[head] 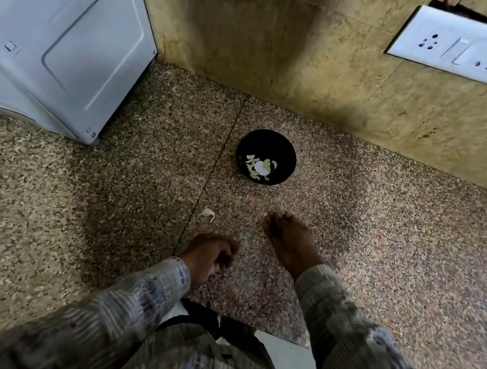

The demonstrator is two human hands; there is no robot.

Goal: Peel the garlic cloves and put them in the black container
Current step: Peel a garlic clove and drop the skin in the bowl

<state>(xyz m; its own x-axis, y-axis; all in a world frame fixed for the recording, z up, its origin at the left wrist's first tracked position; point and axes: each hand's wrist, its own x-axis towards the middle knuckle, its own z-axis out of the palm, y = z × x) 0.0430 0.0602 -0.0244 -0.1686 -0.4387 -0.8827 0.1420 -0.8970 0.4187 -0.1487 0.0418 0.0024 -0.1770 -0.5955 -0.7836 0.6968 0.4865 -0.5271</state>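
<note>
Two sets of fingers are hovering apart at the lower centre of the frame. The fingers (pixel 276 220) of the right hand (pixel 288 244) are lying straight and close together, pinching nothing and pointing up the frame toward the black container (pixel 282 151). The fingers (pixel 228 251) of the left hand (pixel 208 257) are curling inward into a loose fist, and I cannot tell whether they are enclosing anything.

Just above the left hand, a pale garlic piece (pixel 208 214) is lying alone on the speckled worktop (pixel 381 245); I cannot tell whether it is a clove or an empty husk. The container is sitting at the centre of the frame, near the wall, with several peeled cloves (pixel 252 162) lying on its floor.

The step in hand is probably picking up that lone piece. Doing it well is likely meaning pinching it by the tips of thumb and forefinger, splitting the skin at the root end, and stripping it over the worktop rather than over the container, so that no husk is falling among the clean cloves. Releasing the clove low over the rim should be keeping it from bouncing out.
</note>
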